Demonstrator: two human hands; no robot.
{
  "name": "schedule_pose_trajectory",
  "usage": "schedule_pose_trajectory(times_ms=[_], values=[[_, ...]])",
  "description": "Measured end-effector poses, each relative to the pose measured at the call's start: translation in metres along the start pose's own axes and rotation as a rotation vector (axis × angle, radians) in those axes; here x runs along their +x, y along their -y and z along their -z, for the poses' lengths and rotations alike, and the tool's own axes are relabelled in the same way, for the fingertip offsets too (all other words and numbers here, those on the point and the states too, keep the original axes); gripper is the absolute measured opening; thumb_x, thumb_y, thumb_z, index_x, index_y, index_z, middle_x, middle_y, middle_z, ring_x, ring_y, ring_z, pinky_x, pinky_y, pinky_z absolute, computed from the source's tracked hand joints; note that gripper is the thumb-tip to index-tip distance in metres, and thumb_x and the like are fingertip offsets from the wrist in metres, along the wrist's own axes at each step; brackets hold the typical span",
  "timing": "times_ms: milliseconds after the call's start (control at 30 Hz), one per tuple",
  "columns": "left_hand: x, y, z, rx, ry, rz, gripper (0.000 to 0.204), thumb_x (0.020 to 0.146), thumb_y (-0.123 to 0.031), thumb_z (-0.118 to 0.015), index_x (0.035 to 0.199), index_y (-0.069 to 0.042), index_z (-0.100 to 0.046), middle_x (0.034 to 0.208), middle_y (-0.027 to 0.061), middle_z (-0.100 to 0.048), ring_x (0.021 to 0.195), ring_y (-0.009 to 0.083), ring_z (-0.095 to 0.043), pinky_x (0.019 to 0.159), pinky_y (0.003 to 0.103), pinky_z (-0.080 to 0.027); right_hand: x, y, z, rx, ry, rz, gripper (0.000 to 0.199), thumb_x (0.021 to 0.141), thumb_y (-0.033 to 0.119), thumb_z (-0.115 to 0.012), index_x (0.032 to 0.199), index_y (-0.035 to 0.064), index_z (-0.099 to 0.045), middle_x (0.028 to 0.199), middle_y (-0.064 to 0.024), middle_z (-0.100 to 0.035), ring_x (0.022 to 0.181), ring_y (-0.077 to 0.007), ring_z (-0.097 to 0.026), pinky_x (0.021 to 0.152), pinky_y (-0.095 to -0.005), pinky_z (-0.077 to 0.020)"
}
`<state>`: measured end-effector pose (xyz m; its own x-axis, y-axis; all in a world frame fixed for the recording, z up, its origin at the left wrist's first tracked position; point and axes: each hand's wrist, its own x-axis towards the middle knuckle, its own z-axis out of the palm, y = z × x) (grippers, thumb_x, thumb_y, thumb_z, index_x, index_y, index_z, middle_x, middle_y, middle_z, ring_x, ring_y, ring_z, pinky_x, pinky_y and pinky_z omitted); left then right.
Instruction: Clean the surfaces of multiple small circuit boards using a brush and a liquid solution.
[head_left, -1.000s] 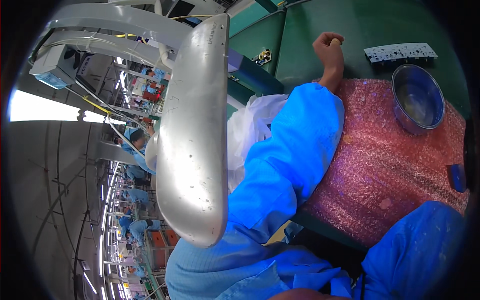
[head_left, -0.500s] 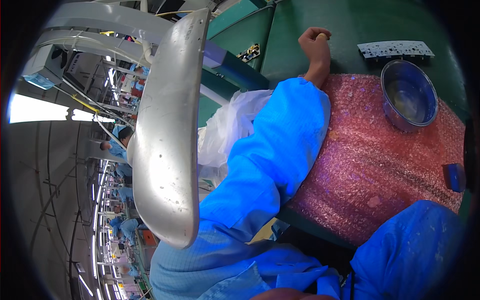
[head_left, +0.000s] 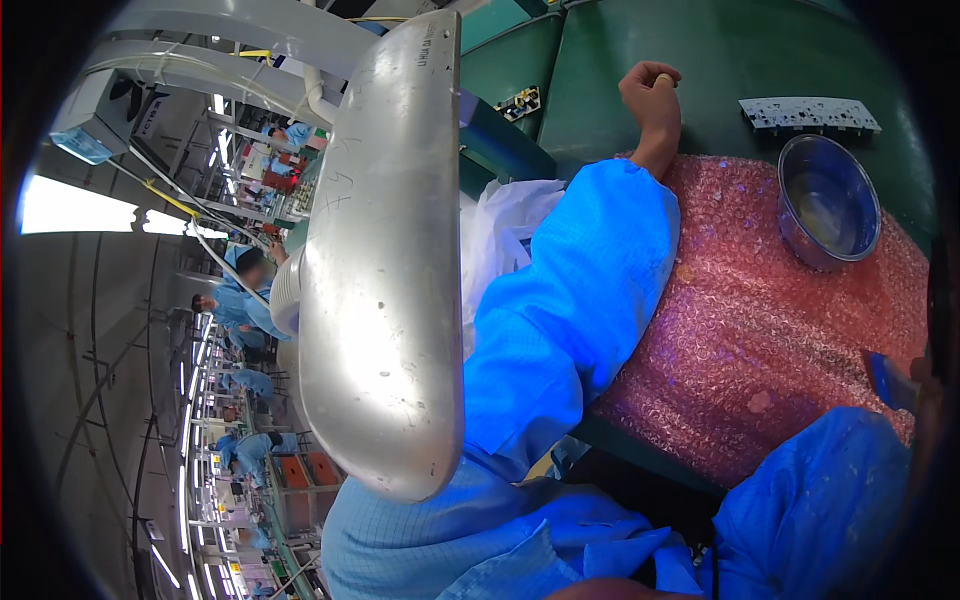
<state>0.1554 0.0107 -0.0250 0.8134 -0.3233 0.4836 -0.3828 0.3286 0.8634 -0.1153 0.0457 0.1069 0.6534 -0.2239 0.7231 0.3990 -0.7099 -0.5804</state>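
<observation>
The left hand (head_left: pixel 652 92), at 12 o'clock on the green bench (head_left: pixel 720 50), is fisted around a small pale item (head_left: pixel 664 79); judged mid-pick. Bowl (head_left: pixel 828 200) sits at 2 o'clock. Right hand unseen.

Left hand (head_left: pixel 650 95) fisted on green table (head_left: pixel 720 60), perhaps gripping something; metal bowl (head_left: pixel 828 200) nearby.

small tan piece (head_left: pixel 664 79) in fist

The left hand (head_left: pixel 650 95), fisted on the green table (head_left: pixel 760 50), has drifted slightly away from the metal bowl (head_left: pixel 828 205).
</observation>
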Motion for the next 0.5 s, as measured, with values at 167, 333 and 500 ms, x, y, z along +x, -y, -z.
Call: schedule_pose_trajectory(times_ms=[167, 333, 500], values=[[-0.002, 0.001, 0.002, 0.016, -0.009, 0.0, 0.019, 0.073, 0.005, -0.047, 0.069, 0.002, -0.065, 0.067, 0.0055, -0.062, 0.06, 0.0095, -0.052, 0.055, 0.024, -0.04, 0.003, 0.003, -0.005, -0.007, 0.031, 0.008, 0.014, 0.078, 0.005, -0.064, 0.091, 0.0001, -0.063, 0.078, -0.0107, -0.064, 0.07, -0.0258, -0.061, 0.065, -0.0345, -0.0458], [0.004, 0.001, 0.007, 0.01, -0.007, 0.0, 0.019, 0.072, 0.005, -0.046, 0.069, 0.002, -0.065, 0.067, 0.0059, -0.062, 0.06, 0.0095, -0.052, 0.055, 0.023, -0.039, 0.007, 0.005, -0.013, 0.003, 0.046, 0.012, 0.014, 0.078, 0.005, -0.064, 0.091, 0.0002, -0.063, 0.078, -0.0108, -0.063, 0.07, -0.0262, -0.061, 0.065, -0.0347, -0.0458], [0.005, 0.001, 0.009, -0.005, 0.001, -0.016, 0.019, 0.072, 0.006, -0.046, 0.069, 0.002, -0.065, 0.068, 0.0068, -0.063, 0.06, 0.0097, -0.052, 0.055, 0.023, -0.04, 0.011, 0.005, -0.021, 0.014, 0.057, 0.027, 0.014, 0.078, 0.005, -0.064, 0.091, 0.0002, -0.062, 0.078, -0.0109, -0.063, 0.07, -0.0266, -0.061, 0.065, -0.0349, -0.0458]])
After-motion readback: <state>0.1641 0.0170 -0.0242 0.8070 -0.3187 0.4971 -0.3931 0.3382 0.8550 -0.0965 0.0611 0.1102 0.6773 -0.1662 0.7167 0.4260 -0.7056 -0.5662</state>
